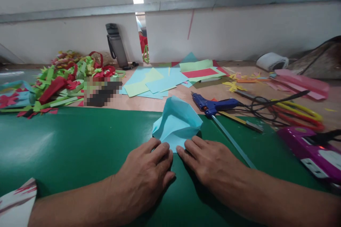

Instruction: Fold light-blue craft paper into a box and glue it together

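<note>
Left hand (153, 161): lower centre, fingertips bent down on the near edge of the light-blue paper (182, 127), thumb apart; cannot tell if gripping.
Light-blue paper: centre, its far flap raised.
Crease in hand: near edge, seemingly being flattened.
Next press: likely needs even pressure, flap uncrushed.
Right hand (209, 156): right of centre, fingertips on that edge; grip unclear.

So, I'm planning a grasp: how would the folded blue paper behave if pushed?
The folded blue paper is probably light, being thin sheet. Its raised flap would likely buckle, standing over a hollow. It might slide on the green mat, which looks glossy.
</note>
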Motion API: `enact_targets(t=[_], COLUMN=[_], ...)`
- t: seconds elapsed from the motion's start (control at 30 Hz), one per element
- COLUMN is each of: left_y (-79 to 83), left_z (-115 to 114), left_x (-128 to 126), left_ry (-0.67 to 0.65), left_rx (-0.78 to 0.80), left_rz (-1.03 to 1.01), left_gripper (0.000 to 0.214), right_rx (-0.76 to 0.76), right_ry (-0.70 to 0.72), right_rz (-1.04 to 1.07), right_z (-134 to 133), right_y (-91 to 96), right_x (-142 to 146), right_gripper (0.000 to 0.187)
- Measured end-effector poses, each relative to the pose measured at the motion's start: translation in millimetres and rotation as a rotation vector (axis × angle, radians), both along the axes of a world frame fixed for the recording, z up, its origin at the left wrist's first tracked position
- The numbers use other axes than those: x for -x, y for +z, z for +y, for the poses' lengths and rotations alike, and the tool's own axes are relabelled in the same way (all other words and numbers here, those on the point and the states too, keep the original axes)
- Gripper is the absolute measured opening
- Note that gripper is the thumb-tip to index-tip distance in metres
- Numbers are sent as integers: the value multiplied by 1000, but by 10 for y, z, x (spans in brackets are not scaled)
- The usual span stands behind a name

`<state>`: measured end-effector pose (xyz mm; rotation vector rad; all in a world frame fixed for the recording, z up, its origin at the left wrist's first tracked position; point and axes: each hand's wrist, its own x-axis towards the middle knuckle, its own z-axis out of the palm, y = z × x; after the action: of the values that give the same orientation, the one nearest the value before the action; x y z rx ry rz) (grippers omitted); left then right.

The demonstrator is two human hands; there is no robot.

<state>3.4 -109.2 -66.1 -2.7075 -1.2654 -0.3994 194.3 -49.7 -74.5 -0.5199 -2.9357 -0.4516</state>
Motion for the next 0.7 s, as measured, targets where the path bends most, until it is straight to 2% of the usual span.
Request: enact_targets(t=[0.13,0.33,0.4,0.47,0.53,0.6,0.7], left_y=[-11,-27,-9,17,46,71,85], left_z=[-11,-14,-46,-84,-107,-99,-44], left_x=[2,-26,4,71,165,255,325], left_ry=[34,54,45,41,110,258,392], left_rx=[22,18,29,-30,-162,-239,-83], left_rz=[-22,13,-29,-116,-190,-172,-54], left_gripper=[16,17,15,12,14,28,44], right_rx=[16,47,33,4,-19,-40,-70], right_ry=[-2,-3,-9,-10,8,23,31], right_rz=[-13,-27,-17,-1,12,27,59], right_z=[20,17,8,5,9,14,10], right_y=[-41,-4,-16,-50,-88,-110,-99], right_x=[-12,17,1,-25,-49,-61,-54], right_gripper=[20,30,28,24,22,21,17])
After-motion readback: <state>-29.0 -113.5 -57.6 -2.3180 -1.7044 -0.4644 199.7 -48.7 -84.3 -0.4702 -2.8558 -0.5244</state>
